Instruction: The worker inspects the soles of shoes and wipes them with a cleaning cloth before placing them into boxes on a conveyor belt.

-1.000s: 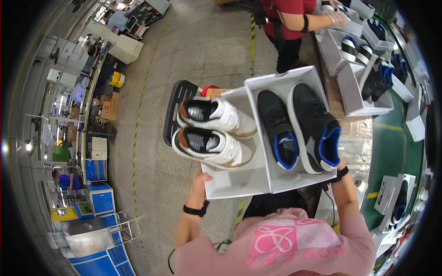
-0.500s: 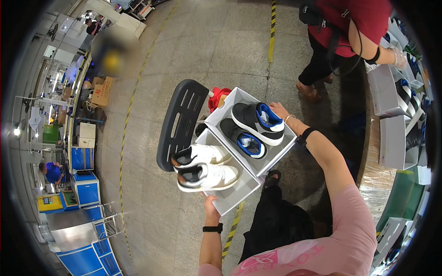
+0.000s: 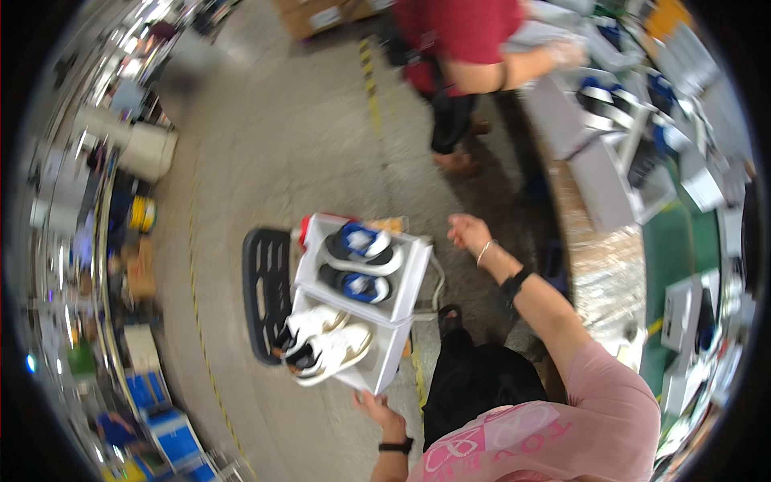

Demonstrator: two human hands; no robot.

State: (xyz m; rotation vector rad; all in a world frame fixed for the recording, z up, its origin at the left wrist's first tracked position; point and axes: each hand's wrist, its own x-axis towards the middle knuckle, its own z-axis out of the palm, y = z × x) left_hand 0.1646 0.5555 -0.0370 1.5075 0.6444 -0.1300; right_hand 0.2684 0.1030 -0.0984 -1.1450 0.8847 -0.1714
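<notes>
A white open shoebox (image 3: pixel 411 277) and its adjoining white tray-like half (image 3: pixel 389 353) rest on a chair with a black slotted backrest (image 3: pixel 269 293). A pair of black shoes with blue linings (image 3: pixel 361 251) lies in the far part. White sneakers (image 3: pixel 333 345) fill the near part, their heels over its left edge. My left hand (image 3: pixel 377 408) is open beside the near corner, fingers spread; whether it touches the cardboard I cannot tell. Away from the box on its right, my right hand (image 3: pixel 470 233) holds nothing, its fingers loosely bent and apart, slightly blurred.
To the right runs a workbench with a plastic-wrapped edge (image 3: pixel 598 273) and a green top (image 3: pixel 683 241), crowded with open shoeboxes and shoes. A person in a red shirt (image 3: pixel 458 32) stands at its far end. Blue cabinets (image 3: pixel 177 438) line the left side.
My right hand has let go of the shoebox and moved off it. My left hand has come away from its grip. The view has swung, and the boxes now sit lower and farther left.
</notes>
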